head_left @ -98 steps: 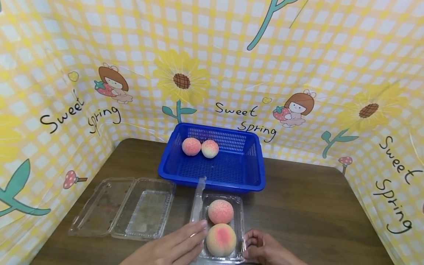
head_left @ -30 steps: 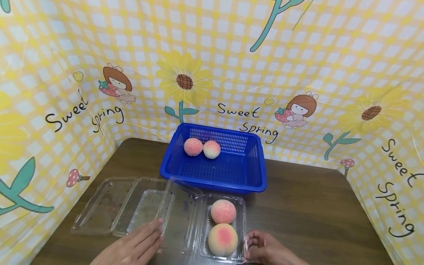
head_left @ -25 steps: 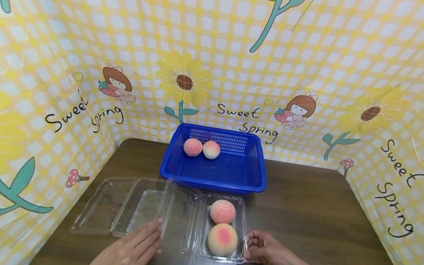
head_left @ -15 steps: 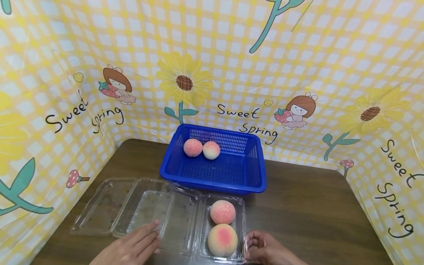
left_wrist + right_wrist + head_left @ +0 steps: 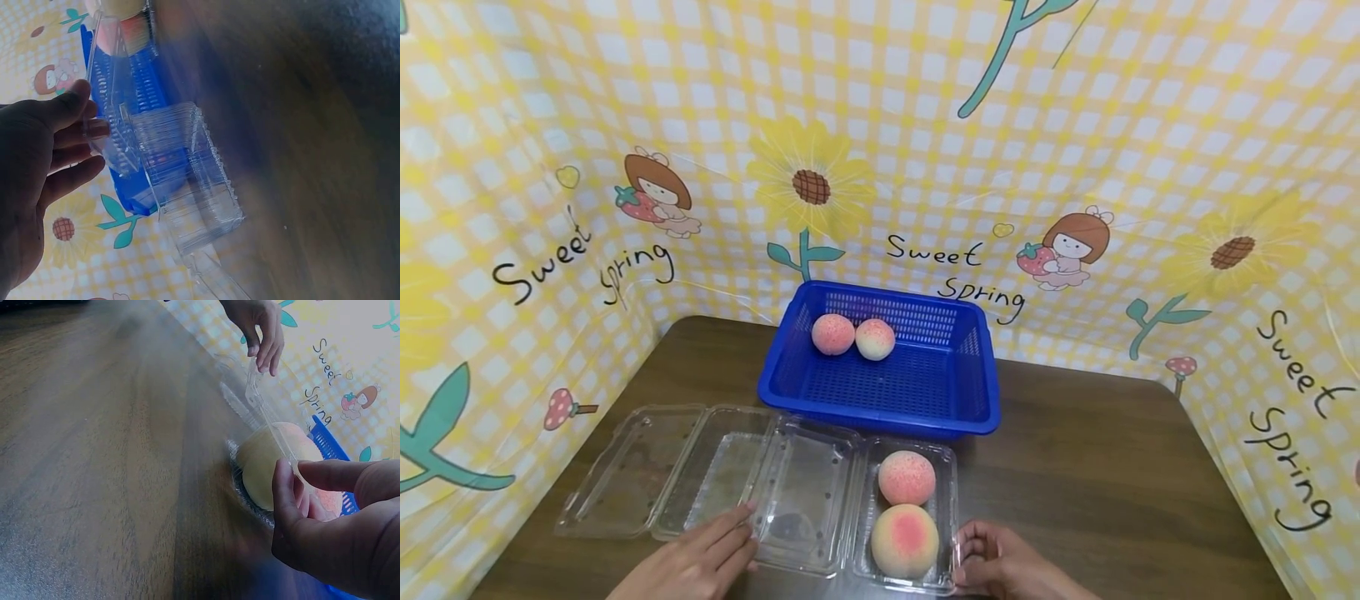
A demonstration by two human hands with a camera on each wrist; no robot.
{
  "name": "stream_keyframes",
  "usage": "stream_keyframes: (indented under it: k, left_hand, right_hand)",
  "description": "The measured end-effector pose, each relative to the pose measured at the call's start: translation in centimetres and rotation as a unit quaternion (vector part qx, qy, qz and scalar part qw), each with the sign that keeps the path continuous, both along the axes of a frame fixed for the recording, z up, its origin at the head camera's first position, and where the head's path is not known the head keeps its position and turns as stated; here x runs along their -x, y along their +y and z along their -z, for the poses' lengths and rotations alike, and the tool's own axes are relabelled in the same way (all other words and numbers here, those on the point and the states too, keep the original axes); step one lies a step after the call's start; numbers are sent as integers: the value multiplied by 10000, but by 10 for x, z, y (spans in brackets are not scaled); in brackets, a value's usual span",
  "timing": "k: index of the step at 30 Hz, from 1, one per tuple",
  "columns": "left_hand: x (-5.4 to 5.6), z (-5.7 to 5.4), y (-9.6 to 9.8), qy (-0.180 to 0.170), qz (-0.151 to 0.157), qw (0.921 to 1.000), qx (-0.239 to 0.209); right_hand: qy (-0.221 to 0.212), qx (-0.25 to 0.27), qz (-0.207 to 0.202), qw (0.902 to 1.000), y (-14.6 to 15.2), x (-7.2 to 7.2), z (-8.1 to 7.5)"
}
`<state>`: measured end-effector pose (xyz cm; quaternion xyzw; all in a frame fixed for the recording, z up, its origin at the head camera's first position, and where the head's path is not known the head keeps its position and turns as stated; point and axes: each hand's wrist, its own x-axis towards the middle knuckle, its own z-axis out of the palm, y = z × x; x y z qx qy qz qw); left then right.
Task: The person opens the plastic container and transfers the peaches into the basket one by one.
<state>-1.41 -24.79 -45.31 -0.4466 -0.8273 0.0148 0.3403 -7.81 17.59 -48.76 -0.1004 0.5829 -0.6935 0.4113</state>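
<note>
A clear plastic clamshell container [image 5: 859, 575] lies opened out at the table's front, with two peaches in its right half. The rear peach [image 5: 907, 477] is pink; the front peach [image 5: 905, 540] is yellowish with a red blush. My left hand [image 5: 696, 557] holds the left edge of its clear lid [image 5: 805, 492] between thumb and fingers, as the right wrist view also shows. My right hand [image 5: 1011, 560] pinches the container's right rim [image 5: 284, 440]. The lid overlaps a second clear clamshell [image 5: 625, 475], opened out on the left with nothing inside.
Behind the containers stands a blue plastic basket [image 5: 880, 408] with a pink peach [image 5: 833, 334] and a paler peach [image 5: 875, 340] at its back left. A patterned yellow cloth [image 5: 925, 167] walls the brown wooden table [image 5: 1097, 475] at the back and sides.
The lid, standing nearly upright beside the peaches at first, has swung down leftward and lies flatter. My left hand has moved left with it; the right hand stays at the rim.
</note>
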Motion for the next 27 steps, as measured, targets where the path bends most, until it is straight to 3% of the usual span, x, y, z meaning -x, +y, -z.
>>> stream_keyframes:
  k: [11,17,27]
  left_hand:
    - [4,6,0,81,37,9999,-87]
    - [5,5,-1,-269,-17,9993,-255]
    - [8,9,-4,-137,4,9994,-324]
  right_hand:
    - [14,170,-17,9999,0,3,-1]
    - [56,-38,159,9999,-1,6,-2]
    - [-23,-446,327,9985,-6,9,-5]
